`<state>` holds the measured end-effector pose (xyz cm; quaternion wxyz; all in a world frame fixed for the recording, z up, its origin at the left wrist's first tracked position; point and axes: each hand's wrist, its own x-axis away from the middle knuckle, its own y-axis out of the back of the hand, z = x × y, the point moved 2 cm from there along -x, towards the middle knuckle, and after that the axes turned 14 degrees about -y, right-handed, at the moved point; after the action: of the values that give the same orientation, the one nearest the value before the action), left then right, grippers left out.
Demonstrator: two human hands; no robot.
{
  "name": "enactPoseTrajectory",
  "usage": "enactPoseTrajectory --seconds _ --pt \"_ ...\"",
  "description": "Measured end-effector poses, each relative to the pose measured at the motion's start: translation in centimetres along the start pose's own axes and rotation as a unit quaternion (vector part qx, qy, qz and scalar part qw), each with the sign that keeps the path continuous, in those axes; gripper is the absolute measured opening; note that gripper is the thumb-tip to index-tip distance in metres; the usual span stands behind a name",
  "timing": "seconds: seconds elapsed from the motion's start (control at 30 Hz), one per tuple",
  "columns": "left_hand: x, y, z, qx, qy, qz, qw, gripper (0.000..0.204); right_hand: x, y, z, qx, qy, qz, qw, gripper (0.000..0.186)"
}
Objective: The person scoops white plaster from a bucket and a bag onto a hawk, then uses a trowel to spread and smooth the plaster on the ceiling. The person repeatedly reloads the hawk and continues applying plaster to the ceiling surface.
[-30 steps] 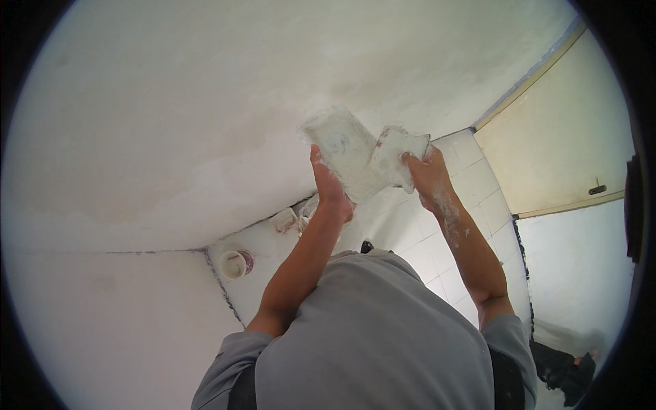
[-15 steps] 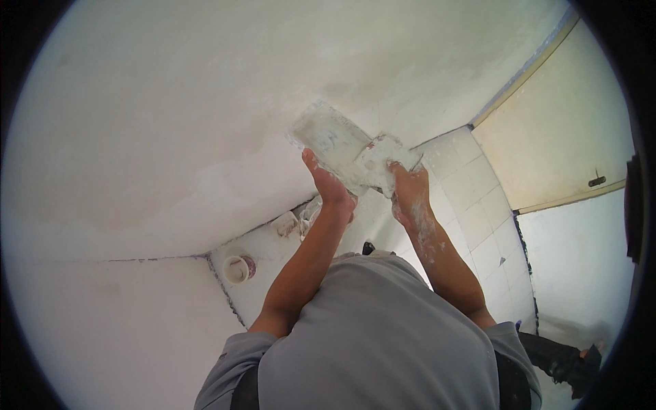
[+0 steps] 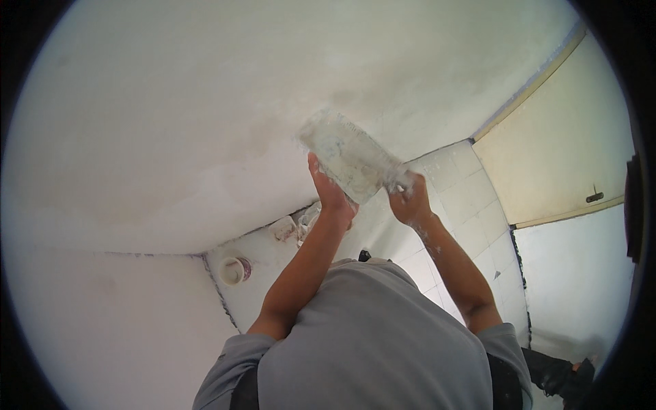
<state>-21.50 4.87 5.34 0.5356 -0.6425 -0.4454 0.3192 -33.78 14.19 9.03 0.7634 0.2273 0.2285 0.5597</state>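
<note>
My left hand (image 3: 328,188) grips a rectangular plaster-smeared board (image 3: 345,154) from beneath, its thumb along the lower-left edge, in front of a pale plastered wall (image 3: 171,123). My right hand (image 3: 410,198) is closed on a smaller scraper (image 3: 396,175), also coated in white, which is smeared by motion at the right end of the board. White paste marks my right fingers and wrist.
On the floor stand a white bucket (image 3: 234,271) and some pale, messy items (image 3: 285,229). Floor tiles (image 3: 471,225) run towards a cream door (image 3: 553,137) with a dark handle (image 3: 594,196). Someone's dark-clothed limb (image 3: 553,372) shows at the lower right.
My right hand and the scraper have moved left and down, off the board's face to its right end, so more of the board shows. My left hand has shifted slightly.
</note>
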Motion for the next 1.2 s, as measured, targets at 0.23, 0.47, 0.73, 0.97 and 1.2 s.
enactPoseTrajectory --seconds 0.23,0.47,0.73,0.97,1.2 --pt "-1.5 2.2 -1.6 -0.054 -0.037 -0.006 0.998 0.068 -0.1 1.9 2.8 0.167 0.252 0.161 0.939 0.071" --pt "0.2 1.1 -2.6 -0.092 0.036 -0.039 0.994 0.073 -1.1 4.6 2.8 0.073 0.158 0.250 0.952 0.047" --pt "1.9 -1.4 -2.5 -0.039 0.076 0.027 0.996 0.076 -1.5 2.8 3.3 -0.289 -0.216 -0.007 0.933 0.035" --pt "1.4 -0.4 -1.9 -0.073 0.042 -0.020 0.996 0.077 -0.8 5.1 3.2 -0.177 -0.207 -0.074 0.959 0.031" --pt "1.9 -1.4 -1.9 -0.085 0.061 -0.035 0.994 0.071 -1.3 4.6 3.7 0.072 0.094 0.015 0.993 0.041"
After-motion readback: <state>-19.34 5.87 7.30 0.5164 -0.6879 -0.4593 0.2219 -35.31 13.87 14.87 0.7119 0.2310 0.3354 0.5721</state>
